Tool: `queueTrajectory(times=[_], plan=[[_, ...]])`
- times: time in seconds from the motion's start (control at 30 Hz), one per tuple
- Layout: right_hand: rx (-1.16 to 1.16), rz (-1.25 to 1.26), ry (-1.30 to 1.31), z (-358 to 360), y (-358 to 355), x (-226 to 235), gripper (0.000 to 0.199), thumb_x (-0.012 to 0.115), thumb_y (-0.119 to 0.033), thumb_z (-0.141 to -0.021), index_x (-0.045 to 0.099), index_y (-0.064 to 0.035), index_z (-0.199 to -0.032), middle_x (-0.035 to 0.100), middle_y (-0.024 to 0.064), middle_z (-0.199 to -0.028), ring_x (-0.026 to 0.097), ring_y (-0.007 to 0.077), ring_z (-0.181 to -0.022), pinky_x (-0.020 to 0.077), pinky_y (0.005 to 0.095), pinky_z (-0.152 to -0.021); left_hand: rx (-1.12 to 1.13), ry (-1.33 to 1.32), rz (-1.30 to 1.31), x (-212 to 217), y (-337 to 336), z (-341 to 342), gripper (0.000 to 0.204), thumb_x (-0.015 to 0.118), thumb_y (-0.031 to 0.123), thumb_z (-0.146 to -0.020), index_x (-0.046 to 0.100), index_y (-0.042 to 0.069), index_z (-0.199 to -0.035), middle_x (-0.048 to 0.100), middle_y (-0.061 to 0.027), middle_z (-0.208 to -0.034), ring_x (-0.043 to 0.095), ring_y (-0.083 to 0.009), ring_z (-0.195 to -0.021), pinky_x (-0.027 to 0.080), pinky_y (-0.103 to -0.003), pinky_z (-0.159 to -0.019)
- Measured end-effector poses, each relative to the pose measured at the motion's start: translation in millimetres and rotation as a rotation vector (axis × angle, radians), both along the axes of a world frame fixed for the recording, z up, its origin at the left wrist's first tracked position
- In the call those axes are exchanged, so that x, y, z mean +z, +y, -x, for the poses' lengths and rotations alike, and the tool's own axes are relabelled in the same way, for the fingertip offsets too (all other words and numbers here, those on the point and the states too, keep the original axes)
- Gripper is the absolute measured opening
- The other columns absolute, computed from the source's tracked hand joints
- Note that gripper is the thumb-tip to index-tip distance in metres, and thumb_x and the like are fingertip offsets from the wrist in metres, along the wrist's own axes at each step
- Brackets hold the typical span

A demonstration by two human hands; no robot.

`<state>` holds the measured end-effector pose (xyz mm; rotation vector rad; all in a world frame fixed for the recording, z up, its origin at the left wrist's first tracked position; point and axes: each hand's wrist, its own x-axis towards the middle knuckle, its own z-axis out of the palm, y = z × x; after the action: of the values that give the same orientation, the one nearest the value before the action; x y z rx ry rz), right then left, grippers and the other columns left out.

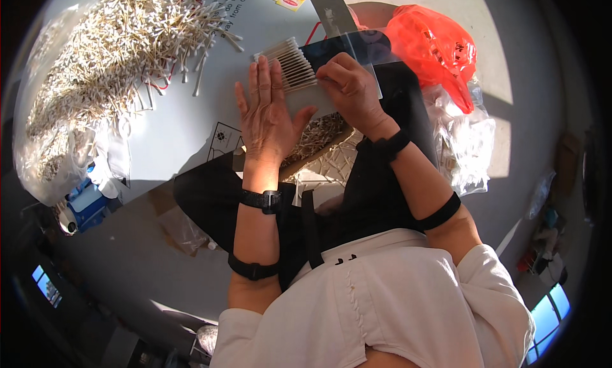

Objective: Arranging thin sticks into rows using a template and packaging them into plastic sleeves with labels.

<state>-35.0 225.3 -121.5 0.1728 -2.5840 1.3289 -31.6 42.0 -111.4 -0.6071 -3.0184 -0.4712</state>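
Swab row (pixel 296 69) between two bare hands

Cotton swabs lie side by side in an even row on the grey table (pixel 191 122), far of the person's lap, their right ends angled slightly away. The left hand (pixel 269 122) is palm down over the row's left part, fingers straight and slightly spread, thumb held out to the right; it grasps nothing. The right hand (pixel 349 90) is at the row's right end, fingers curled in and thumb near the forefinger; I cannot tell whether the tips pinch a swab, since they are partly hidden.

To the far left, a large heap of loose swabs (pixel 127 55) spreads over the table. More loose swabs (pixel 322 135) show below the table's near edge. A red plastic bag (pixel 433 43) sits to the far right, with a clear bag (pixel 464 138) just nearer.
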Motion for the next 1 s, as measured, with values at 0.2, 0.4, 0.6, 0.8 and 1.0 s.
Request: queueTrajectory(times=[0.2,0.4,0.6,0.8,1.0], plan=[[0.023,-0.095,0.037,1.1,-2.6,-0.4,0.006,0.069,-0.009,-0.078,0.067,-0.0085,-0.084,0.059,0.0067,-0.083,0.063,0.0283,-0.082,0.0516,0.0391,-0.068,0.019,-0.033,0.007,-11.4,1.3,-1.8,0.093,0.061,0.054,-0.086,0.019,0.007,-0.154,0.018,-0.0149,-0.161,0.014,-0.0296,-0.15,0.01,-0.054,-0.119],[0.027,-0.109,0.068,1.7,-2.6,-0.7,0.006,0.068,-0.009,-0.079,0.067,-0.0087,-0.085,0.058,0.0068,-0.083,0.062,0.0285,-0.082,0.0513,0.0392,-0.068,0.022,-0.032,0.005,-12.4,2.3,-1.7,0.09,0.059,0.053,-0.087,0.02,0.006,-0.154,0.018,-0.0152,-0.161,0.014,-0.0295,-0.15,0.01,-0.054,-0.119],[0.009,-0.035,0.005,1.1,-3.4,2.5,0.007,0.069,-0.009,-0.079,0.067,-0.0095,-0.086,0.058,0.0065,-0.081,0.062,0.0276,-0.08,0.0511,0.0388,-0.067,0.029,-0.03,0.0,-11.9,2.7,-2.0,0.09,0.06,0.053,-0.087,0.02,0.006,-0.154,0.019,-0.0154,-0.16,0.015,-0.0296,-0.15,0.01,-0.054,-0.119],[-0.008,-0.11,0.064,8.1,-6.7,1.0,0.006,0.069,-0.01,-0.08,0.068,-0.0101,-0.086,0.057,0.006,-0.079,0.062,0.0274,-0.078,0.0509,0.039,-0.066,0.036,-0.043,0.027,-10.8,3.9,-1.1,0.094,0.062,0.054,-0.086,0.021,0.003,-0.153,0.02,-0.0157,-0.16,0.014,-0.0284,-0.15,0.009,-0.054,-0.119],[0.021,-0.181,0.055,5.7,-7.6,1.1,0.004,0.069,-0.01,-0.08,0.068,-0.011,-0.083,0.057,0.0058,-0.078,0.063,0.0275,-0.079,0.0509,0.0392,-0.065,0.038,-0.054,0.024,-10.2,3.8,-1.0,0.094,0.062,0.053,-0.085,0.02,0.004,-0.154,0.019,-0.0152,-0.16,0.014,-0.0281,-0.15,0.008,-0.053,-0.12]])
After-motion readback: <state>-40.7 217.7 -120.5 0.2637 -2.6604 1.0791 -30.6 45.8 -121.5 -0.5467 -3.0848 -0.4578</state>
